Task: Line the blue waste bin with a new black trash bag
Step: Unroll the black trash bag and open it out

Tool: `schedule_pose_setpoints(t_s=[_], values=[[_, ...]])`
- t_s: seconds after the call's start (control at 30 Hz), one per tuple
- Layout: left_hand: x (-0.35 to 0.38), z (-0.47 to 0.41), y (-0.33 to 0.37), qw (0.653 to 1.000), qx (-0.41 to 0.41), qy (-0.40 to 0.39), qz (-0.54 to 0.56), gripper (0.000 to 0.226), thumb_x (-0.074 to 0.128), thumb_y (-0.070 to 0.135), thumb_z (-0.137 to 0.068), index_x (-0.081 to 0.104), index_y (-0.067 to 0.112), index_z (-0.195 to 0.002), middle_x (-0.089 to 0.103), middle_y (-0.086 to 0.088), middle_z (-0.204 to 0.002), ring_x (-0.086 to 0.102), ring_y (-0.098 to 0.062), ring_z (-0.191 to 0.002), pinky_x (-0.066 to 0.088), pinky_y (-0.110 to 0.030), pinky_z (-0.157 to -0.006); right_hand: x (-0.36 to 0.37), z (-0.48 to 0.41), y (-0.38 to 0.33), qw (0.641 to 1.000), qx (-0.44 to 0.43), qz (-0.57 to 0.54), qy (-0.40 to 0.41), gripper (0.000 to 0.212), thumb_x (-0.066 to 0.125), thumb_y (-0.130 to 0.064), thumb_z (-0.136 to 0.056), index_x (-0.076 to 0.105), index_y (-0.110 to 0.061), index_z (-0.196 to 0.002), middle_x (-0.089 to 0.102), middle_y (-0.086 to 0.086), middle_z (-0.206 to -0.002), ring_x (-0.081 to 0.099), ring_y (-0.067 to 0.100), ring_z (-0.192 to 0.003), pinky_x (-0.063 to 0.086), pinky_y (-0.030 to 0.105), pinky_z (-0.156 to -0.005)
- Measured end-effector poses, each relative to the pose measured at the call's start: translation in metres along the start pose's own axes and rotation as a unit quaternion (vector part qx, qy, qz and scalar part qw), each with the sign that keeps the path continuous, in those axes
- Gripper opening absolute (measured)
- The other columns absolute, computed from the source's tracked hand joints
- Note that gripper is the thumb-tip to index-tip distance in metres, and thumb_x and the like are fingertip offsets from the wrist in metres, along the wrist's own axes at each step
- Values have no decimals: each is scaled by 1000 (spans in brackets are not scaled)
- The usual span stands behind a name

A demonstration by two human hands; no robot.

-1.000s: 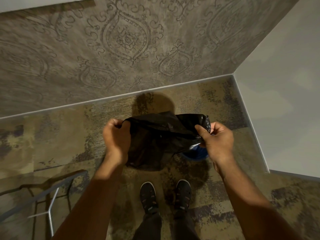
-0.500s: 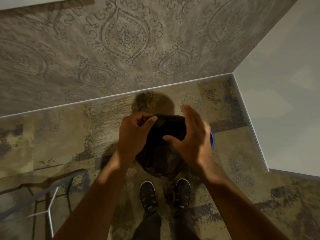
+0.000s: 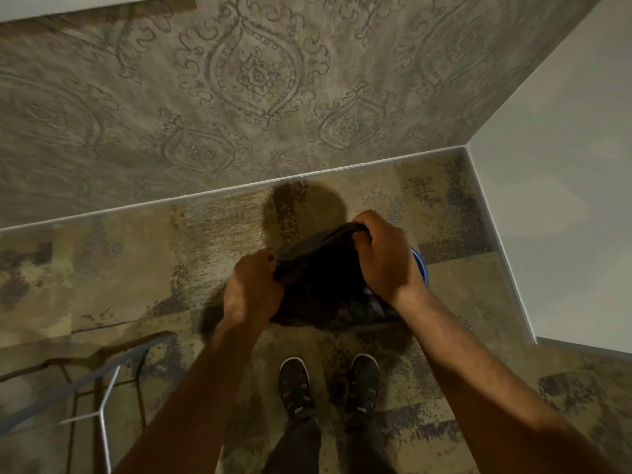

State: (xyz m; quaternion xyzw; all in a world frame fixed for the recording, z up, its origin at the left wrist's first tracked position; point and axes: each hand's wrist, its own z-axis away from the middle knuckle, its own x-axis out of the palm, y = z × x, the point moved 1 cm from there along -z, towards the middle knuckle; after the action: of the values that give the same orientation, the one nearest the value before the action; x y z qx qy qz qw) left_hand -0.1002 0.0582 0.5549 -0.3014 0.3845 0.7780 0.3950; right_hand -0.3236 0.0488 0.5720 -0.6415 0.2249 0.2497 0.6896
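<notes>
the right hand (image 3: 386, 258) is clenched on the far edge of the black trash bag (image 3: 318, 285), its fingers curled over a rolled hem at about 1 o'clock from the bag's middle. the left hand (image 3: 253, 289) is clenched on the near-left part of the same hem, at about 9 o'clock. half a second ago the right hand was spread flat over the bag's mouth with nothing gripped, and a second ago both hands held the bag stretched wide and flat between them. now the hem runs as a taut band from one fist to the other, and the dark body of the bag sags below it.

the blue waste bin (image 3: 420, 265) shows only as a thin arc of rim at 3 o'clock from the bag, just behind the right wrist; the rest is hidden under plastic and hands. whether any of the hem is already over the rim cannot be told.

the change reads as the mouth having been opened and re-gripped, so the likely step in hand is stretching the hem over the rim. the bin stands on the patterned carpet (image 3: 130, 268), just ahead of the person's shoes (image 3: 295, 384), near the corner of the walls. a metal frame (image 3: 102, 398) stands at 8 o'clock, well apart.
</notes>
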Motion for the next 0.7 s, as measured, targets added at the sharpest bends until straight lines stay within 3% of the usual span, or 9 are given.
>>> schedule_pose_setpoints(t_s=[0.07,0.1,0.17,0.23,0.3,0.4,0.53,0.6,0.7], values=[[17,-3,-15,992,-81,-59,76,18,65,12,-94,73,6,-108,70,-7,-93,65,-22,-77,59,-40,-65,-4,2,2,999,28,-9,38,16,47,-14,-105,56,-24,-97,59,-15,-75,58,0,-67,43,17,-56],[27,-2,-20,976,-134,-98,143,13,64,9,-94,73,3,-101,69,-10,-91,65,-24,-76,59,-44,-70,-7,2,3,997,38,-16,57,15,47,-15,-106,57,-21,-97,60,-13,-75,59,2,-66,47,23,-55],[40,6,-26,905,-266,-165,288,5,66,9,-95,66,8,-100,65,-15,-101,64,-31,-86,58,-48,-76,-10,3,8,995,58,-22,79,18,45,-17,-106,60,-13,-96,62,-7,-73,62,11,-66,53,40,-57],[51,10,-28,836,-350,-184,379,8,66,13,-97,63,12,-104,62,-16,-112,63,-37,-100,59,-52,-79,-14,7,16,994,76,-22,81,23,45,-19,-107,60,-8,-93,64,0,-73,64,16,-67,53,46,-61],[53,8,-28,804,-369,-174,432,10,60,15,-101,62,9,-109,63,-18,-112,63,-37,-95,59,-48,-65,-19,13,25,992,89,-3,93,32,42,-30,-106,59,-8,-90,65,6,-73,64,22,-66,53,50,-60],[48,-1,-27,794,-364,-91,477,16,51,17,-107,60,6,-114,64,-15,-96,61,-31,-75,53,-30,-37,-25,19,33,985,125,37,113,34,40,-37,-106,56,-13,-89,62,-1,-71,61,20,-64,51,46,-56],[54,-24,-34,803,-309,-72,505,46,55,30,-94,60,10,-135,67,-10,-135,70,-38,-115,63,-51,-80,-32,26,40,979,150,56,130,24,47,-21,-109,51,-19,-86,53,-10,-68,53,5,-61,35,26,-53],[30,-13,-12,812,-264,-32,519,34,45,17,-104,62,8,-132,67,-10,-123,66,-41,-118,57,-59,-95,-32,32,47,978,150,69,129,24,47,-22,-109,50,-17,-86,53,-5,-67,54,15,-60,38,30,-55],[8,-6,9,889,-125,53,437,27,49,3,-100,72,16,-96,74,-15,-99,71,-43,-97,61,-57,-86,-37,38,60,972,168,90,135,26,45,-25,-110,53,-11,-89,59,5,-70,59,29,-66,43,35,-61]])
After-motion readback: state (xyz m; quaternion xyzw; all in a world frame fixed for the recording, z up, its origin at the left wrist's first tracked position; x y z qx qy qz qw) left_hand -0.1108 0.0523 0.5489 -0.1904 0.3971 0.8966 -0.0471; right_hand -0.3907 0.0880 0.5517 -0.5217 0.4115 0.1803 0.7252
